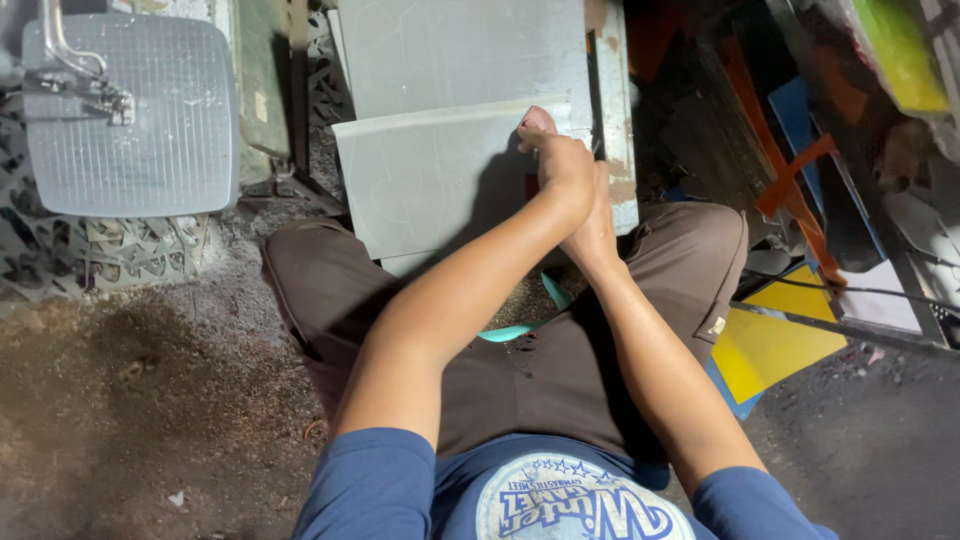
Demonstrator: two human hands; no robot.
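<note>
The big grey sheet [430, 180] looks like smooth, dull metal, with rusty patches along its right edge. Far left, the fan guard [130, 115] is thin wire mesh, a bit shiny. The floor [120, 400] is rough, dusty dirt. The brown trousers [560, 370] are soft matt cloth. The yellow boards [775, 345] on the right look smooth.

The only printed thing I see is a round white and blue emblem [585, 505] low on the front of my blue shirt [375, 490], with no packages, signs or screens around me.
</note>
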